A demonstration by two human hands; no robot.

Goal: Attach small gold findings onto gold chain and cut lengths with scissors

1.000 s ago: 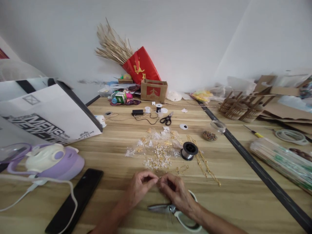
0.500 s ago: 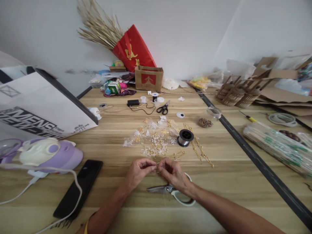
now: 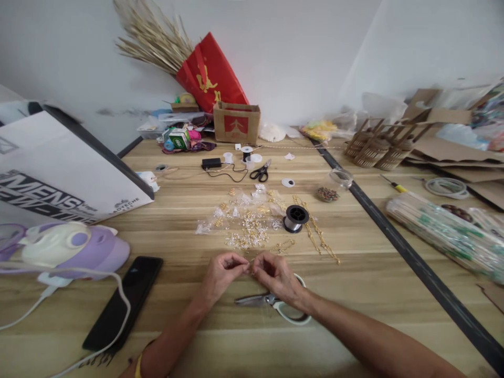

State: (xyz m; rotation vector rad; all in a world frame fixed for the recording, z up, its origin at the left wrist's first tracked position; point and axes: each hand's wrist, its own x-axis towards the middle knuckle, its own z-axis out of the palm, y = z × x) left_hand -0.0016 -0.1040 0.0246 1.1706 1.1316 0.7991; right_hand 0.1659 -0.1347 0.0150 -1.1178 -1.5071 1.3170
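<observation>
Gold-toned bit (image 3: 252,272), tiny, blurred — at the near-meeting fingertips of left hand (image 3: 220,274) and right hand (image 3: 277,275), both pinched; which grips it, cannot tell. White-handled scissors (image 3: 270,298): partly beneath right hand. Loose beads (image 3: 251,230) — beyond both hands. Wire spool (image 3: 294,219): beyond right hand.

Colours of the worktop. Table (image 3: 354,273): light brown, streaked with darker grain; strip (image 3: 413,258): black. Beads (image 3: 252,228): gold and clear; chain (image 3: 323,242): gold. Spool (image 3: 296,216): black, wound silver-grey. Near scissors (image 3: 270,298): white handles, grey blades; far scissors (image 3: 260,173): black handles. Bag (image 3: 214,73): red, yellow lettering. Carton (image 3: 79,168): white, black lettering. Phone (image 3: 124,302): black.
</observation>
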